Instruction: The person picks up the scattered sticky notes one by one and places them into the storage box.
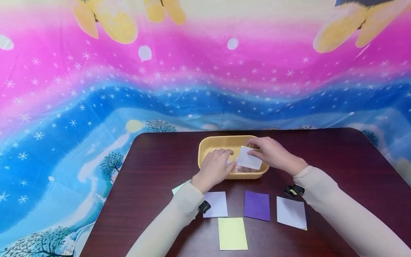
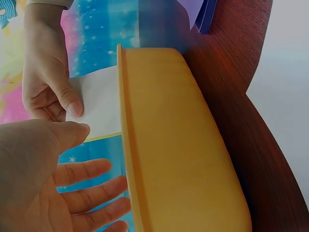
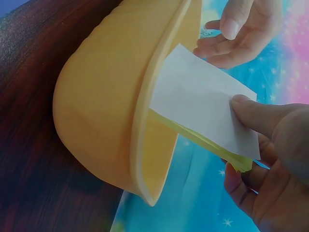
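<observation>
My right hand (image 1: 274, 154) pinches a small note pad (image 1: 250, 159) between thumb and fingers, over the right end of a yellow plastic basin (image 1: 221, 143). The pad's upper face is white, and a yellow layer (image 3: 212, 142) shows along its edge in the right wrist view. One end of it dips inside the rim. My left hand (image 1: 214, 168) is over the basin's left front part, fingers spread and relaxed, gripping nothing. Something pinkish and shiny (image 1: 242, 169) lies in the basin, partly hidden under the pad.
Nearer me on the dark wooden table (image 1: 154, 157) lie a white pad (image 1: 217, 204), a purple pad (image 1: 257, 206), a yellow pad (image 1: 232, 233) and another white pad (image 1: 291, 212). A pale green one (image 1: 177, 188) is mostly behind my left sleeve. A printed cloth (image 1: 205, 78) hangs behind.
</observation>
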The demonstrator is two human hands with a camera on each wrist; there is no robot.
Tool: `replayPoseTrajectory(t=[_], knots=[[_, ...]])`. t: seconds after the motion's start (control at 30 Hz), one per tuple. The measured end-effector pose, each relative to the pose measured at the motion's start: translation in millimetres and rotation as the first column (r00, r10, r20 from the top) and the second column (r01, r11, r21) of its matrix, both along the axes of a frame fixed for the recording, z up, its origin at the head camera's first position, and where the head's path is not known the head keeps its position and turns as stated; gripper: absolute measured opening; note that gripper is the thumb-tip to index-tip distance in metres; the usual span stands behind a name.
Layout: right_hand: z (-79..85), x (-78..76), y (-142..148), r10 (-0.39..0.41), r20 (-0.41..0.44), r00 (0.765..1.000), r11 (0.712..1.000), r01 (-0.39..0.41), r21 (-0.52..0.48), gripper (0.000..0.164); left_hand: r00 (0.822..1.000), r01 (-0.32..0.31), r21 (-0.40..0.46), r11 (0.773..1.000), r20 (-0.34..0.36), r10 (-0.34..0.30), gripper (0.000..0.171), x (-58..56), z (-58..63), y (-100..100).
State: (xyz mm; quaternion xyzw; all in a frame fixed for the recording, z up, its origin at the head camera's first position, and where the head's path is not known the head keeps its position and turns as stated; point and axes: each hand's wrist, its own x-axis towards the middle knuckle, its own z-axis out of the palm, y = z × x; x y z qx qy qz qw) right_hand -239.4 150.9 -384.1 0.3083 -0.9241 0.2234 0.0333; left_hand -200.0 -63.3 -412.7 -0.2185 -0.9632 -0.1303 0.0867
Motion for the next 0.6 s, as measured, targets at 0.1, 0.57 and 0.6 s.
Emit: replayPoseTrajectory(t=[0.1, 0.57, 0.6], knots=[[-1.3, -1.4, -1.4, 0.000, 0.008, 1.000, 1.000, 0.000, 0.009, 0.021, 1.000, -0.002, 0.002, 1.000, 0.005, 0.002, 0.043, -0.7, -0.7, -1.1], [-8.4, -9.6, -8.3, 0.019, 0.042, 0.999, 1.000, -0.019, 0.010, 0.021, 1.000, -0.005, 0.005, 1.000, -0.008, 0.005, 0.041, -4.8, -2.6, -5.4], [-9.2, -10.2, -8.8, 0.022, 0.042, 0.999, 1.000, -0.022, 0.011, 0.021, 1.000, -0.005, 0.003, 1.000, -0.008, 0.005, 0.041, -5.0, -2.8, -5.9]])
